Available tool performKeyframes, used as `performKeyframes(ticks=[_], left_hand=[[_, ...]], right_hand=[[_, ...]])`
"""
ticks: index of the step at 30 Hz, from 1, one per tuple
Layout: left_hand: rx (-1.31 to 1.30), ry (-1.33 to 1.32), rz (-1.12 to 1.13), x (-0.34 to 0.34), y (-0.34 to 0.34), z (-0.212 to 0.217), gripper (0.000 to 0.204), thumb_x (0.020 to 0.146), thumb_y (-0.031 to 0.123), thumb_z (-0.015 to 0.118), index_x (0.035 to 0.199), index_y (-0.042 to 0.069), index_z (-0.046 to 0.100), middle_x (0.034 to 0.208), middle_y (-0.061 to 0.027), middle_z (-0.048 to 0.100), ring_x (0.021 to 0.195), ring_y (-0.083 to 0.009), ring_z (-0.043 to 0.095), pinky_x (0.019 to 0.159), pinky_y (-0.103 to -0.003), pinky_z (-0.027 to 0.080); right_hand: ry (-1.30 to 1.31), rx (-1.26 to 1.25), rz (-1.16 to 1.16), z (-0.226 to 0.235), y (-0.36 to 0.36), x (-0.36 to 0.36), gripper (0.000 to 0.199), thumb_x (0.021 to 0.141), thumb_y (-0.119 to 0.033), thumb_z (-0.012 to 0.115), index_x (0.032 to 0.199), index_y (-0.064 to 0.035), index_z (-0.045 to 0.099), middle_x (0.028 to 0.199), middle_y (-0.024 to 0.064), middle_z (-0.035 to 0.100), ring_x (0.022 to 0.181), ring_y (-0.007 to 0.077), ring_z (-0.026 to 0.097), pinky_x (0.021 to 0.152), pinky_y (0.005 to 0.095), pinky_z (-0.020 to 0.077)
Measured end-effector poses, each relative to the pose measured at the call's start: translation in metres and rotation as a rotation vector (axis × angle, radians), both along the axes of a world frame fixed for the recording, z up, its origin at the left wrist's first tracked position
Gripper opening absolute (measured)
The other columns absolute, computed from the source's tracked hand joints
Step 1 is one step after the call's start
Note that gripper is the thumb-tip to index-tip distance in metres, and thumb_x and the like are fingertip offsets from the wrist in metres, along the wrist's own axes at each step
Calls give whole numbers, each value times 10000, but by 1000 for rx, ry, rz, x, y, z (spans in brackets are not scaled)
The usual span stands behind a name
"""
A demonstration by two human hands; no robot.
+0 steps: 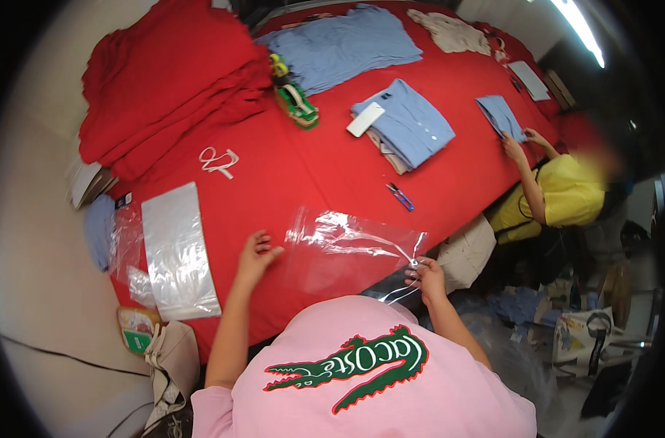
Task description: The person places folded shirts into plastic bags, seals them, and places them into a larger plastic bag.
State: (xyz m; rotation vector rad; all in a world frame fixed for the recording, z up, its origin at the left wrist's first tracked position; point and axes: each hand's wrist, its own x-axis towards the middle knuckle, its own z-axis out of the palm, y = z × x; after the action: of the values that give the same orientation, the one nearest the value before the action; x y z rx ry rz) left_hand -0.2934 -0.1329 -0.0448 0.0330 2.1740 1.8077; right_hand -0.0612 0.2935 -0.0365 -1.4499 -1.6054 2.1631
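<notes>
A clear plastic bag (pixel 347 252) lies flat on the red table cover (pixel 310 175) just in front of me. My left hand (pixel 256 255) rests with fingers spread at the bag's left edge. At the bag's right corner my right hand (pixel 424 276) pinches its thin strip and edge. I wear a pink shirt with a green print.
A stack of clear bags (pixel 178 252) lies to the left. Folded blue shirts (pixel 409 124) with a white card, a green tape dispenser (pixel 296 102), a blue clipper (pixel 400 196) and a red fabric pile (pixel 164 80) lie farther back. A person in yellow (pixel 559 193) handles a blue shirt at right.
</notes>
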Motion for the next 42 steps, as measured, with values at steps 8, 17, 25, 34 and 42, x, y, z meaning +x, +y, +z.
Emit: performKeyframes(ticks=[8,17,25,34,42], left_hand=[[-186,-55,-220,67,176,36,633,833,102,823,1405,42,557,931,-95,715,827,-261,700,786,-388,567],[78,61,-1151,79,356,126,300,895,124,783,1183,56,733,1061,-88,729,955,-189,695,877,-351,556],[670,-654,-107,-6,413,60,428,1062,352,604,1311,5,575,1194,-119,695,1173,-254,684,1001,-395,558],[728,-555,227,-84,465,64,712,983,286,703,1542,28,345,1431,-201,538,1309,-372,577,1078,-554,510],[476,-370,248,-145,492,33,1021,760,76,884,1565,216,272,1352,-176,591,1132,-396,644,840,-634,582]], right_hand=[[-327,851,348,34,23,70,677,809,9,747,1436,-33,494,1304,199,613,1142,321,668,940,430,569],[264,867,721,119,91,0,681,764,-91,832,1386,-58,559,1299,210,638,1203,357,632,964,436,517],[145,419,479,72,186,58,304,853,-13,789,1121,-37,647,828,62,674,693,126,666,628,296,548],[49,504,537,68,248,94,186,855,-22,804,913,12,631,758,60,651,589,84,642,521,276,516],[200,348,174,74,305,102,18,978,-42,645,970,-36,630,733,36,639,570,119,629,501,262,501]])
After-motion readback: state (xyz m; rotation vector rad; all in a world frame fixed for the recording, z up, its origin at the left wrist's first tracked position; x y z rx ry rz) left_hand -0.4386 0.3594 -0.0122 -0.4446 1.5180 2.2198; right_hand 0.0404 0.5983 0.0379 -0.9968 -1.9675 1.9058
